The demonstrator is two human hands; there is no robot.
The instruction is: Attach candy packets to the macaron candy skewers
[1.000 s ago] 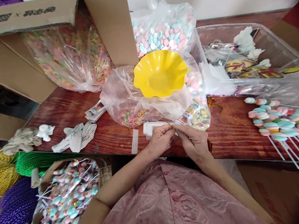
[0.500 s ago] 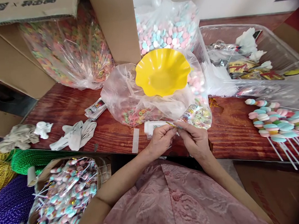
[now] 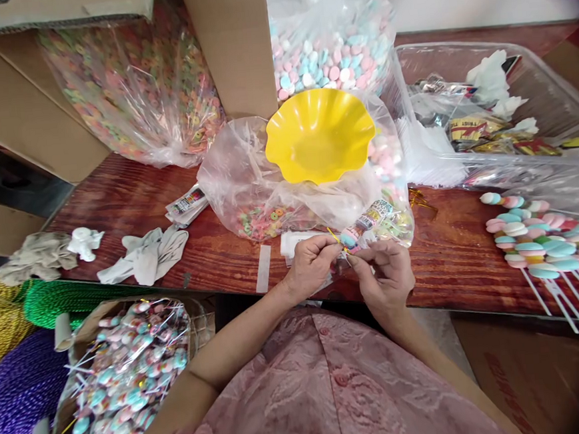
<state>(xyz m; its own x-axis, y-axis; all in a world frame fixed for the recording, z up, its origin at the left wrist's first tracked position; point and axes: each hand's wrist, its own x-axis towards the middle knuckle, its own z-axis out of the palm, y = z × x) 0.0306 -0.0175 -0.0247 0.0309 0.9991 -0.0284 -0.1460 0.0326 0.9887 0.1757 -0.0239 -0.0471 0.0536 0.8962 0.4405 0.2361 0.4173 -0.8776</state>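
A candy skewer in a clear printed wrapper point(image 3: 369, 221) points away from me, just beyond my fingertips. At its near end a thin gold twist tie point(image 3: 334, 237) crosses the gathered wrapper. My left hand point(image 3: 312, 267) is closed, thumb and forefinger pinching at the tie and the skewer's neck. Opposite it, my right hand point(image 3: 385, 273) is closed too, its thumb and forefinger meeting at the other side of the neck; exactly what lies between those fingertips is too small to make out. A white stick shows partly between the hands.
Behind stands a yellow wavy bowl point(image 3: 321, 137) on candy bags. Unwrapped candy skewers point(image 3: 546, 233) lie at right, near a clear plastic bin point(image 3: 555, 96). Grey gloves point(image 3: 147, 255) rest at left. Below the table edge, a box holds many wrapped skewers point(image 3: 131, 376).
My right hand has opened out slightly and shifted right and down from the left fingertips. More of the wrapped skewer and the gold tie now shows. The view has moved slightly.
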